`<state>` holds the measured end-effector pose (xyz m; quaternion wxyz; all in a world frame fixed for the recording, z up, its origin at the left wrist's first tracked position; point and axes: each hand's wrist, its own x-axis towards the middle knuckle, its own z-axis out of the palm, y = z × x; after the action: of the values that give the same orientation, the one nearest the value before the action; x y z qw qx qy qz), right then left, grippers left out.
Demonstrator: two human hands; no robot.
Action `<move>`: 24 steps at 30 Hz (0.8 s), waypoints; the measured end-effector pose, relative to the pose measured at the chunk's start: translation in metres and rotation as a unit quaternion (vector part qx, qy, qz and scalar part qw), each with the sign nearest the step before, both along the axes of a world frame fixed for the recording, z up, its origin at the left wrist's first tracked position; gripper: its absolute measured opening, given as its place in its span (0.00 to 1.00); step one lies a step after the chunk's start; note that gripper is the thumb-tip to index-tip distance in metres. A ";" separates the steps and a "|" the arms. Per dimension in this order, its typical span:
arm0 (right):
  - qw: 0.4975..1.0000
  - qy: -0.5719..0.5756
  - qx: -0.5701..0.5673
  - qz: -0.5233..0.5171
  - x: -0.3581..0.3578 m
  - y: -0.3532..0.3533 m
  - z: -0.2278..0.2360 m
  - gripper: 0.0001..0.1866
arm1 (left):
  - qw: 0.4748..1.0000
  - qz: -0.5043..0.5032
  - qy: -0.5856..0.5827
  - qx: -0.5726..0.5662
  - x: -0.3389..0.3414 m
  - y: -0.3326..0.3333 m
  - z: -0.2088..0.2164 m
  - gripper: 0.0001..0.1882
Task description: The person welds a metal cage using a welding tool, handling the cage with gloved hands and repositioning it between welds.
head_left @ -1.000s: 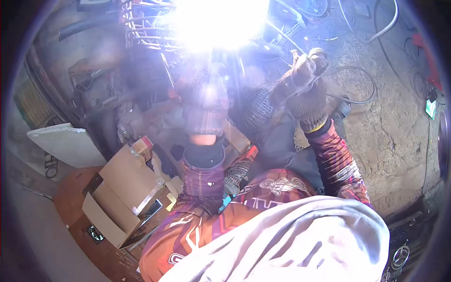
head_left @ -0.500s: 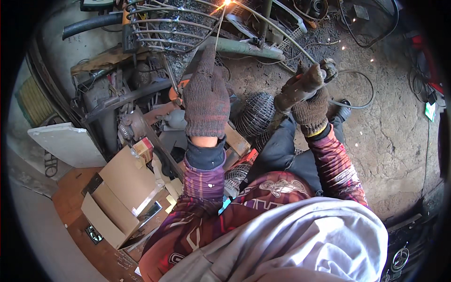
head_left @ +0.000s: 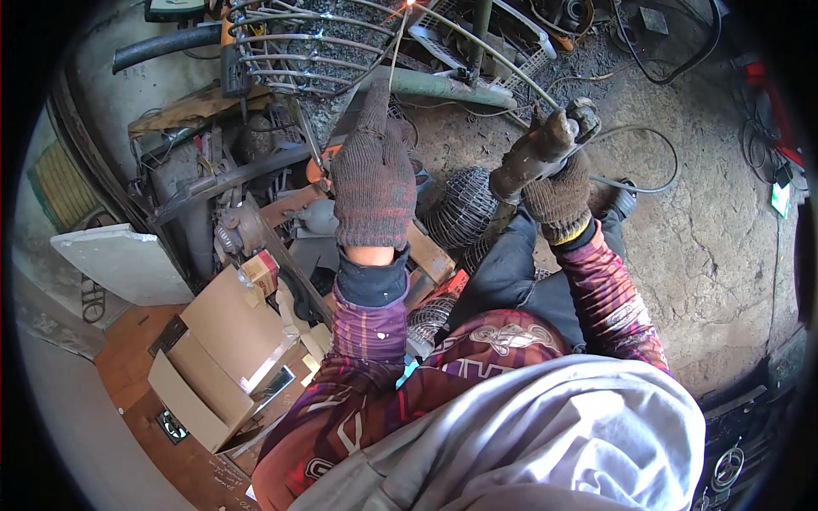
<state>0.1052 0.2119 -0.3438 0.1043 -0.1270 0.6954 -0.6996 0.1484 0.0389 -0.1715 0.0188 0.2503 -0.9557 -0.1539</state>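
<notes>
My left hand (head_left: 373, 175), in a brown knit glove, is closed on a thin metal rod (head_left: 397, 53) standing up from its fingertips. My right hand (head_left: 558, 200), also gloved, grips a worn welding electrode holder (head_left: 545, 153). From the holder a long welding electrode (head_left: 490, 49) curves toward the far side, its tip meeting the rod's end at a small orange glow (head_left: 410, 3). Just left of this point lies a round cage of bent metal bars (head_left: 311, 49). My left fingers are partly hidden behind the glove's back.
A green metal pipe (head_left: 452, 88) runs beyond my hands. Coiled wire mesh (head_left: 464, 204) lies between my arms. An open cardboard box (head_left: 230, 328) and a white board (head_left: 128, 262) are at the left. A cable (head_left: 673, 175) loops over the concrete floor (head_left: 707, 247) at the right.
The bright arc has shrunk to a small orange glow, and the flying sparks are gone. My right hand with the electrode holder has shifted slightly left and away. My left hand stays put.
</notes>
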 end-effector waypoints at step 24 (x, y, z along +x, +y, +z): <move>0.997 -0.042 -0.030 0.051 0.005 0.006 -0.030 0.19 | 0.999 0.030 -0.006 0.030 -0.001 0.001 -0.002 0.21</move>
<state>0.1099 0.2175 -0.3734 0.1654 -0.1358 0.6619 -0.7184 0.1474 0.0398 -0.1736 0.0100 0.2801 -0.9429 -0.1799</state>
